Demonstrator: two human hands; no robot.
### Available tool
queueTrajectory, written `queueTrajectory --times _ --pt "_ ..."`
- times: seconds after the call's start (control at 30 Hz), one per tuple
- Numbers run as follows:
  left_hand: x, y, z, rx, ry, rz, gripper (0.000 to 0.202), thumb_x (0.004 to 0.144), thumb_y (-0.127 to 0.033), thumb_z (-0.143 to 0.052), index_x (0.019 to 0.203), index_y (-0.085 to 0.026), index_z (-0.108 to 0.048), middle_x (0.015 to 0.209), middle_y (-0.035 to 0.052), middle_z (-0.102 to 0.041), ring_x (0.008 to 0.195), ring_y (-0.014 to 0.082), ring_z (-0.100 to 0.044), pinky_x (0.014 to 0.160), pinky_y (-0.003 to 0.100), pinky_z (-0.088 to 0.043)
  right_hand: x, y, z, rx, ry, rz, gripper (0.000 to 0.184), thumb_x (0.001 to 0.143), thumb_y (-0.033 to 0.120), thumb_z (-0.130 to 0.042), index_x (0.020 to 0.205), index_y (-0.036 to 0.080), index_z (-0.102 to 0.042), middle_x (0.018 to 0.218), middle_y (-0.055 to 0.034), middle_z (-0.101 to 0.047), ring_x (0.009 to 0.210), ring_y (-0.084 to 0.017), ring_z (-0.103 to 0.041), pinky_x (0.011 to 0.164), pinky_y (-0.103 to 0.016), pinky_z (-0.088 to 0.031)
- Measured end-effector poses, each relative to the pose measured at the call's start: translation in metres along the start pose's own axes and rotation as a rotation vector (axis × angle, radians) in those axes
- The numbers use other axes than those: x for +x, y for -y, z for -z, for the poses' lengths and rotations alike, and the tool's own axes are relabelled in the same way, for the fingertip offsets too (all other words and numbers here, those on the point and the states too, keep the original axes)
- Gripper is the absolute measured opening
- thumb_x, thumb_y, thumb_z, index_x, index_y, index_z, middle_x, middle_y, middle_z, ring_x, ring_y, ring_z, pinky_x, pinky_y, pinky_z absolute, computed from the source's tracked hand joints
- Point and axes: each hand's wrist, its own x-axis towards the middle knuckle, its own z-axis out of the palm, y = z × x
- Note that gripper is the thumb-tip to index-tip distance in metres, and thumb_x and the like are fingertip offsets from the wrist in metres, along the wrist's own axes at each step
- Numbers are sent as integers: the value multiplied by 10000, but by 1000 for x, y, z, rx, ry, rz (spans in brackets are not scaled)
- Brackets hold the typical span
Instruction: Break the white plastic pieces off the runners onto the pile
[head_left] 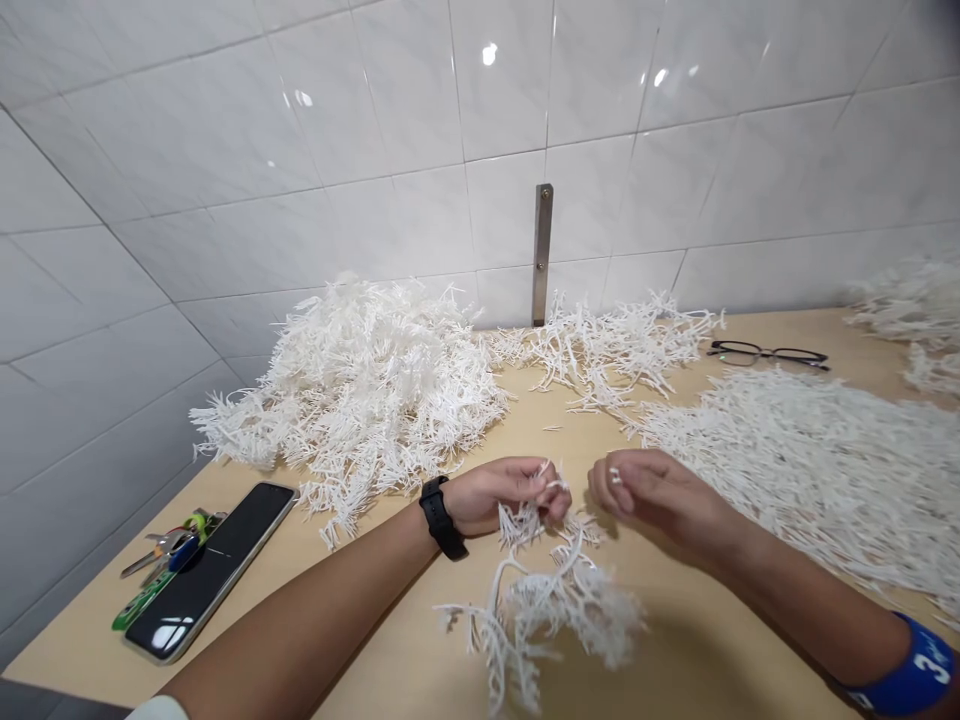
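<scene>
My left hand (517,493), with a black watch on its wrist, is closed around a white branched plastic piece (519,525). Parts of it stick out above the thumb and below the fingers. A short gap to the right, my right hand (637,485) is closed, with small white bits (616,476) showing at its fingers. Below the hands is a tangle of white branched plastic strands (559,600), partly blurred. Whether it joins the piece in my left hand I cannot tell.
A tall heap of white branched pieces (390,375) stands back left, a smaller pile (607,340) back centre. Loose white sticks (817,460) spread across the right. Eyeglasses (769,354) lie behind them. A phone (214,570) and keys (172,548) lie at left. A metal bracket (541,255) is fixed to the tiled wall.
</scene>
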Motion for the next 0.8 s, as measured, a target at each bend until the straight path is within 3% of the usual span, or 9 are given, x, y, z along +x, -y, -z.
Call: queueTrajectory --times 0.2,0.3,0.47,0.6,0.8 --pt "6 -2 0 15 -344 -157 331 785 -372 -734 710 -141 -509 741 17 -551 634 102 -534 633 249 -395 9 6 19 10 -636 186 232 862 371 -640 695 210 -643 720 -29 -553 681 -166 -505 637 -310 -459" --pt "8 -1 -1 154 -500 -249 328 794 -401 -707 708 -143 -522 715 11 -560 603 97 -513 616 252 -386 12 6 26 -119 -847 239 205 821 382 -670 710 210 -647 745 -21 -587 685 -157 -508 638 -301 -456" --pt "9 1 0 380 -682 -361 300 838 -397 -629 690 -152 -540 697 17 -559 632 111 -495 662 271 -396 13 12 30 -485 -1025 295 204 851 360 -602 769 196 -692 783 -19 -638 720 -161 -541 716 -330 -448" --pt "10 0 1 540 -810 -392 292 873 -367 -555 669 -158 -544 679 18 -551 644 120 -487 688 278 -403 13 13 35 -604 -1167 292 201 814 263 -582 930 203 -736 789 -15 -646 739 -172 -550 753 -347 -438" --pt "11 0 0 618 -886 -383 278 873 -349 -524 664 -166 -536 659 2 -537 641 116 -476 666 260 -387 5 4 50 -762 -1270 189 388 698 92 -463 923 211 -755 1069 -56 -701 912 -200 -608 783 -341 -438"
